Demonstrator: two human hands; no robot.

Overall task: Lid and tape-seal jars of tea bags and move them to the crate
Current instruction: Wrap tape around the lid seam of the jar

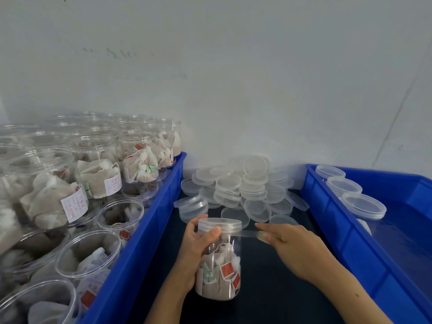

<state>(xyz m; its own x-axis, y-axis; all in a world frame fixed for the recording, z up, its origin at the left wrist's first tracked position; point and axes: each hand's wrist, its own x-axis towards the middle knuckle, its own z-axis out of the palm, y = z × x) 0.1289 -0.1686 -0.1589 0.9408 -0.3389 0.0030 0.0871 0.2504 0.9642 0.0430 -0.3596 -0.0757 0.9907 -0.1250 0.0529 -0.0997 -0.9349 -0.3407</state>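
We see a clear plastic jar [218, 260] standing upright on the dark table [275, 288], between two blue crates. It is about half full of grey-brown tea bags [217, 284] with red and green tags, and a clear lid [219, 223] sits on top. The left hand [198, 249] wraps the jar's upper wall, thumb pressed just under the lid. A strip of clear tape [249, 234] runs from the lid's edge to the right hand [294, 246], whose fingers pinch its free end. Behind lies a heap of loose lids [243, 190]. The left crate [149, 230] holds open, filled jars; the right crate [339, 225] holds lidded ones.
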